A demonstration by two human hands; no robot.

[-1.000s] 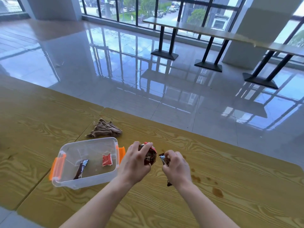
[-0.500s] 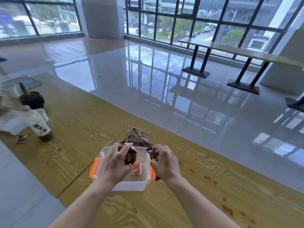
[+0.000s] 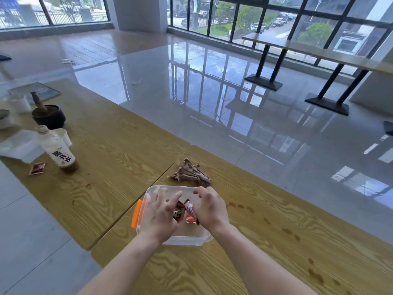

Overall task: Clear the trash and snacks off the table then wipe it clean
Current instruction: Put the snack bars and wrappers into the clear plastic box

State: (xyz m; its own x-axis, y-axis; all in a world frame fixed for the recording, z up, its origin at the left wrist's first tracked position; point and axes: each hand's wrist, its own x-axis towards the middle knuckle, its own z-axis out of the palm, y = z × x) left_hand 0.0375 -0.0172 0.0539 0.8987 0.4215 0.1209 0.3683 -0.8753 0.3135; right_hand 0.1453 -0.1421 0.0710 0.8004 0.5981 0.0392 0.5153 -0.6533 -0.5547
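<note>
A clear plastic box (image 3: 170, 188) with orange side latches stands on the wooden table (image 3: 265, 241). Both my hands are over the box. My left hand (image 3: 158, 213) holds a dark red snack packet (image 3: 177, 212) low inside it. My right hand (image 3: 209, 207) pinches a small wrapped snack (image 3: 189, 207) beside that packet. An orange-red packet (image 3: 190, 218) lies on the box floor under my right hand. A crumpled brown cloth (image 3: 191, 173) lies just beyond the box.
Brown stains (image 3: 287, 231) dot the table to the right. On the adjoining table at left stand a drink bottle (image 3: 59, 152), a red snack packet (image 3: 37, 168), a dark pot (image 3: 49, 116), white containers (image 3: 21, 145) and a booklet (image 3: 35, 91).
Both hands carried the snacks leftward from the tabletop to over and into the box. The camera view swung left, bringing the left table's items into sight.
</note>
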